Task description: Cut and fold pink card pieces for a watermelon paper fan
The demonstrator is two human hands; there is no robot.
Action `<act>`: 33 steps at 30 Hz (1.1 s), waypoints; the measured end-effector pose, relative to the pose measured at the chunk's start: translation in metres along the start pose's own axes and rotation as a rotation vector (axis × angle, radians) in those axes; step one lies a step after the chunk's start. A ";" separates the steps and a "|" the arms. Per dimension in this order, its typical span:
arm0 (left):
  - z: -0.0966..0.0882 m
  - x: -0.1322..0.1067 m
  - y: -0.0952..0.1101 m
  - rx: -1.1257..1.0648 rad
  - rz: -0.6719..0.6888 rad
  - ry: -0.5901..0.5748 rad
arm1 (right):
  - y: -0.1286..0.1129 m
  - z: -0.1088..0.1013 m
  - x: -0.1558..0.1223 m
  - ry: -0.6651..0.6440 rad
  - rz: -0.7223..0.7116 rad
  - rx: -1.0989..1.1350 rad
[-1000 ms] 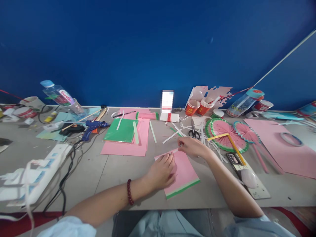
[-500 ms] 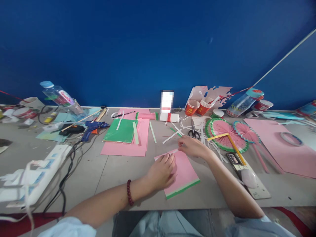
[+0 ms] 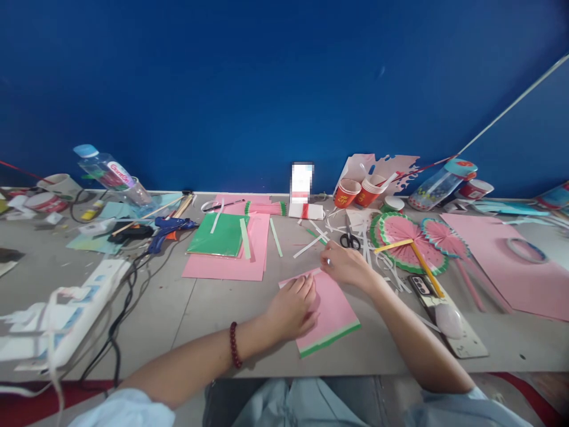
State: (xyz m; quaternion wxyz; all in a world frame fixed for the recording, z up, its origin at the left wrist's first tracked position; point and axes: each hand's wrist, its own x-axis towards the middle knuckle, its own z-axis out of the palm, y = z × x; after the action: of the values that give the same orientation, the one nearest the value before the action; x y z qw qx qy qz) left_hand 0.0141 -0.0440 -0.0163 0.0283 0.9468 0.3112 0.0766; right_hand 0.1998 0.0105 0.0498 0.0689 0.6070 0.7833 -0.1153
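A pink sheet of paper (image 3: 335, 308) lies at a slant on the table before me, with a green band (image 3: 331, 340) along its near edge. My left hand (image 3: 293, 305) rests flat on its left part, fingers stretched toward the far edge. At the far right corner, my right hand (image 3: 344, 264) has its thumb and fingers pinched together. A bit of white strip (image 3: 328, 261) shows between those fingers; most of it is hidden. Just beyond lie cut white paper strips (image 3: 304, 248) and black-handled scissors (image 3: 349, 240).
To the left are a green paper pack (image 3: 217, 234) on pink sheets, a blue glue gun (image 3: 171, 230) and a white power strip (image 3: 91, 308). On the right lie watermelon-patterned paper fans (image 3: 411, 237) and a phone (image 3: 420, 287). Red paper cups (image 3: 347, 193) stand behind.
My right hand has turned slightly, so a bit of white now shows between its fingers. The left hand and the pink sheet stay in place.
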 end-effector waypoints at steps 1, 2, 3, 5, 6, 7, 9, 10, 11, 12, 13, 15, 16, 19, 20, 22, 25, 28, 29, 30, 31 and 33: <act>0.000 0.000 0.000 -0.003 0.000 0.001 | -0.002 -0.001 0.000 -0.003 0.009 -0.019; 0.000 0.000 0.000 -0.006 0.001 0.002 | -0.004 -0.001 0.000 -0.008 0.018 -0.033; 0.000 0.000 0.000 -0.009 0.003 0.004 | -0.006 -0.001 -0.001 -0.011 0.026 -0.042; 0.000 0.000 0.000 -0.013 0.003 0.014 | -0.008 -0.002 -0.001 -0.015 0.035 -0.050; 0.001 0.000 0.000 -0.014 0.003 0.020 | -0.009 -0.002 -0.002 -0.018 0.037 -0.052; 0.002 0.000 0.000 -0.013 0.002 0.028 | -0.010 -0.002 -0.002 -0.022 0.038 -0.055; 0.004 0.000 0.000 -0.011 0.003 0.045 | -0.011 -0.004 -0.003 -0.041 0.039 -0.065; 0.005 -0.001 0.000 -0.009 0.004 0.053 | -0.012 -0.005 -0.003 -0.050 0.042 -0.069; 0.006 -0.001 0.000 -0.008 0.004 0.060 | -0.013 -0.006 -0.004 -0.053 0.044 -0.071; 0.008 -0.001 -0.001 -0.006 0.003 0.066 | -0.014 -0.008 -0.004 -0.053 0.045 -0.070; 0.008 -0.001 -0.001 -0.003 0.002 0.071 | -0.016 -0.010 -0.004 -0.049 0.043 -0.065; 0.009 -0.001 -0.001 0.004 0.001 0.082 | -0.018 -0.013 -0.005 -0.050 0.032 -0.044; 0.009 -0.001 0.000 0.006 0.003 0.087 | -0.019 -0.015 -0.005 -0.058 0.025 -0.029; 0.009 -0.001 0.000 0.004 0.004 0.098 | -0.022 -0.017 -0.005 -0.091 0.018 0.020; 0.009 -0.001 0.000 0.003 0.005 0.099 | -0.022 -0.017 -0.005 -0.094 0.018 0.030; 0.008 -0.001 0.000 0.002 0.004 0.098 | -0.021 -0.015 -0.003 -0.087 0.015 0.033; 0.009 -0.001 0.000 -0.002 0.003 0.089 | -0.016 -0.011 0.000 -0.094 0.000 0.013; 0.007 0.000 -0.001 -0.007 0.011 0.076 | -0.009 -0.008 0.005 -0.136 0.003 -0.008; 0.005 0.000 -0.001 -0.005 0.016 0.069 | -0.007 -0.008 0.007 -0.147 0.005 -0.012; 0.004 0.001 -0.001 -0.002 0.020 0.062 | -0.004 -0.008 0.010 -0.157 0.007 -0.014; 0.002 0.001 -0.001 0.001 0.021 0.054 | -0.002 -0.009 0.012 -0.171 0.002 -0.013; 0.000 0.001 -0.001 0.004 0.018 0.041 | 0.001 -0.013 0.017 -0.222 -0.015 -0.015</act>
State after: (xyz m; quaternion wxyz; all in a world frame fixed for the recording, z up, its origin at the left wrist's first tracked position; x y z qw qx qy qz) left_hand 0.0146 -0.0424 -0.0162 0.0194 0.9479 0.3033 0.0954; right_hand 0.1971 0.0300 0.0577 0.1589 0.5840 0.7762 -0.1768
